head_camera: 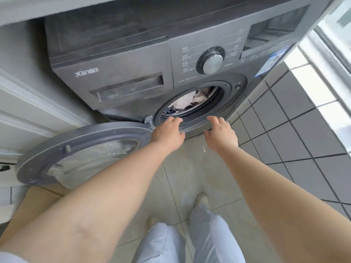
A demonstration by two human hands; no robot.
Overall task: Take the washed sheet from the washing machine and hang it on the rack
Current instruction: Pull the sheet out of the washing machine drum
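Just past both hands, inside the washing machine [133, 59] drum, lies the sheet [185, 101], nearer the left hand [167, 132]; the right hand [221, 132] is empty too, fingers loose.

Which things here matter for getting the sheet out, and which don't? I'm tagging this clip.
Job:
washing machine
open door
laundry in the drum
left hand
right hand

Not part of it:
program dial
detergent drawer
cardboard on the floor

Drum opening [191, 103] just beyond both hands [167, 132], unobstructed; laundry [187, 101] fills its far side. Open door [83, 154] blocks passage left of the left hand.
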